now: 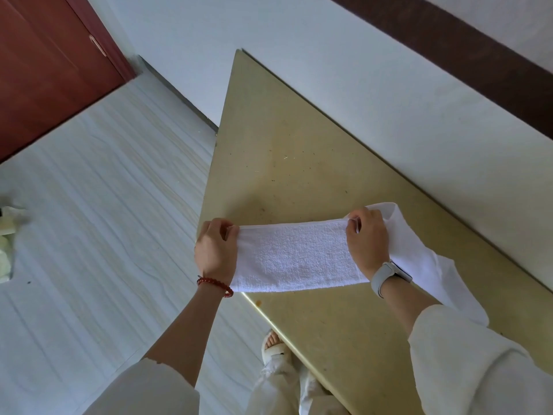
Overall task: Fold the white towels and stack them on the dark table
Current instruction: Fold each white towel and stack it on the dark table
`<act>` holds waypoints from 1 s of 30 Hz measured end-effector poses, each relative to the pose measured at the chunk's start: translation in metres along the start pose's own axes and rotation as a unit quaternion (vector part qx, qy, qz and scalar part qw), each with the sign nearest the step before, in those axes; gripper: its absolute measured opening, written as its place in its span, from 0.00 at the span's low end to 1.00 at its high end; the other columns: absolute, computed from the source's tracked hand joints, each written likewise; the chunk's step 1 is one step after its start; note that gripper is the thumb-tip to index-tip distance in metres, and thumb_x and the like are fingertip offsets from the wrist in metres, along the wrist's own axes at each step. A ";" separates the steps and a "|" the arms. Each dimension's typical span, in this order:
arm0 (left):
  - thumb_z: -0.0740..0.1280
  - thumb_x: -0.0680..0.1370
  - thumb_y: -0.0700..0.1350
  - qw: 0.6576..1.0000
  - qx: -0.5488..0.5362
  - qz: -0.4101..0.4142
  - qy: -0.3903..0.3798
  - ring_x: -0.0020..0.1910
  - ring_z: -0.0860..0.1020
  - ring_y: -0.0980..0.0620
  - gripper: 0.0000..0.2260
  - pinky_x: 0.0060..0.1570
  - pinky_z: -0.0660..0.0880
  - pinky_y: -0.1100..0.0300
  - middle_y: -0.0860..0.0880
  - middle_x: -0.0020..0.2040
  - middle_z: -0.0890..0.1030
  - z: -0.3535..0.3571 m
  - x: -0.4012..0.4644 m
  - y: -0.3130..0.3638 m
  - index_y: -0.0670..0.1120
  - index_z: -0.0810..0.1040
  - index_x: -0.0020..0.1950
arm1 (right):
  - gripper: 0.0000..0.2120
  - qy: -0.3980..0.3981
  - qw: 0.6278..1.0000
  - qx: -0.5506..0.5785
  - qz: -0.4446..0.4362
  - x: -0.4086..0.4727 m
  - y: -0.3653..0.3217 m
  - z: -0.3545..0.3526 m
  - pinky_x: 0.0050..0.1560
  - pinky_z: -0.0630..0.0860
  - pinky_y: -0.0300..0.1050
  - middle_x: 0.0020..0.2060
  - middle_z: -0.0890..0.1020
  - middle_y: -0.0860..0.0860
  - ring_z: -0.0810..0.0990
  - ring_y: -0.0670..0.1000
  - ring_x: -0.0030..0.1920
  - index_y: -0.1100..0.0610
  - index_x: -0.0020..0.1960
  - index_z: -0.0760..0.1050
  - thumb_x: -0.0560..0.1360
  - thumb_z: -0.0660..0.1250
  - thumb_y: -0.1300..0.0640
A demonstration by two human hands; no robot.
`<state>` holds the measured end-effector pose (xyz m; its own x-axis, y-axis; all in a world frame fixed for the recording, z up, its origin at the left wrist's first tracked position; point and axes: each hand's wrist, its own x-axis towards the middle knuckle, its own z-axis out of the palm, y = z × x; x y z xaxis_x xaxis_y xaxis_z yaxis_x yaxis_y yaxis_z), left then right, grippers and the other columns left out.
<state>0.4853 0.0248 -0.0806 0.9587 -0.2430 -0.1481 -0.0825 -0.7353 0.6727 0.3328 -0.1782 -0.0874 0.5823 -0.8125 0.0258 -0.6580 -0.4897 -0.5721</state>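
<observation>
Now towel (294, 256) stretched between left hand (215, 253), right hand (366, 239)

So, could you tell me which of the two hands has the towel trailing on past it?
The right hand, the one with the pale watch: the white towel runs on beyond it toward the wall. At the left hand, with the red bracelet, the towel ends.

White towel (294, 256) between both hands, above table (278, 163)

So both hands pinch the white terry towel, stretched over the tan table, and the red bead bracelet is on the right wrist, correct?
Not quite: the head view shows the red bead bracelet on the left wrist; the right wears a pale watch.
</observation>
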 end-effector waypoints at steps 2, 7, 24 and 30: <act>0.67 0.75 0.45 1.000 0.010 -0.017 0.005 0.41 0.73 0.53 0.05 0.41 0.67 0.61 0.50 0.48 0.77 0.000 0.001 0.001 0.45 0.81 0.46 | 0.05 0.003 1.000 0.000 -0.005 0.000 0.001 -0.001 0.38 0.71 0.46 0.45 0.75 0.63 0.74 0.57 0.36 0.65 0.46 0.76 0.75 0.61 0.68; 0.66 0.76 0.48 0.995 0.091 0.019 0.037 0.40 0.72 0.51 0.08 0.37 0.66 0.59 0.49 0.48 0.75 0.001 -0.002 -0.005 0.46 0.83 0.47 | 0.08 0.005 1.000 -0.010 -0.014 -0.001 0.005 -0.003 0.41 0.77 0.51 0.48 0.76 0.64 0.78 0.61 0.39 0.66 0.50 0.79 0.76 0.62 0.66; 0.48 0.79 0.55 0.912 0.292 0.275 -0.088 0.72 0.60 0.40 0.23 0.69 0.59 0.42 0.43 0.73 0.63 0.025 -0.082 -0.027 0.51 0.63 0.73 | 0.23 -0.159 0.924 -0.270 -0.221 -0.051 0.000 0.005 0.68 0.54 0.56 0.68 0.68 0.62 0.64 0.63 0.70 0.56 0.68 0.66 0.77 0.49 0.49; 0.51 0.78 0.52 0.852 0.377 0.360 -0.053 0.72 0.60 0.39 0.21 0.62 0.54 0.28 0.46 0.72 0.66 0.005 -0.026 -0.043 0.55 0.61 0.71 | 0.23 -0.187 0.920 -0.254 -0.232 -0.084 -0.021 -0.005 0.61 0.70 0.61 0.66 0.72 0.59 0.71 0.62 0.65 0.53 0.66 0.71 0.76 0.51 0.45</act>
<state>0.4621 0.0594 -0.1095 0.5596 -0.8287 0.0137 -0.8281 -0.5597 -0.0326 0.2954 -0.1016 -0.0737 0.9177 -0.3600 -0.1677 -0.3804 -0.9182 -0.1103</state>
